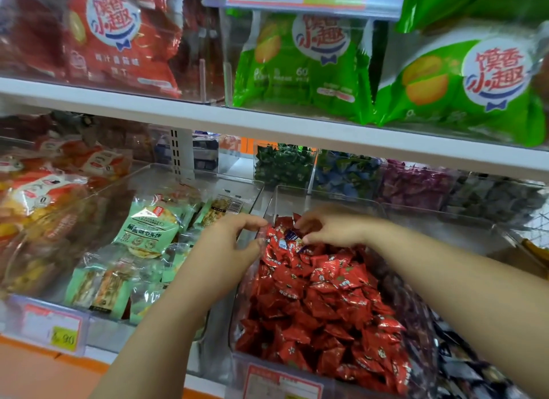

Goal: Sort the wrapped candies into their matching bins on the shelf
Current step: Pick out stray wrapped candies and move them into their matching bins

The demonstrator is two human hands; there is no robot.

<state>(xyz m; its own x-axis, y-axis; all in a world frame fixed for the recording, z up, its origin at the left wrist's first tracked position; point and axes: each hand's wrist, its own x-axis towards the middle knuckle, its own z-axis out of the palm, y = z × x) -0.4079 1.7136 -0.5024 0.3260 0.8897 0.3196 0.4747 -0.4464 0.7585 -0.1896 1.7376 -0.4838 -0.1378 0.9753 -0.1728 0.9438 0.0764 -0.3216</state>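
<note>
A person's two hands reach into a clear bin (pixel 328 203) heaped with red candies (pixel 326 297) on the lower shelf. The right hand (pixel 332 230) pinches a blue-wrapped candy (pixel 292 237) between thumb and curled fingers, just above the far end of the red heap. The left hand (pixel 230 244) curls at the bin's left wall, thumb and forefinger close together; whether they grip anything cannot be told. Farther back stand bins of green candies (pixel 283 166), blue candies (pixel 344 174) and purple candies (pixel 416 184). Pale green snack packets (pixel 147 232) fill the bin to the left, above a yellow price tag (pixel 64 337).
</note>
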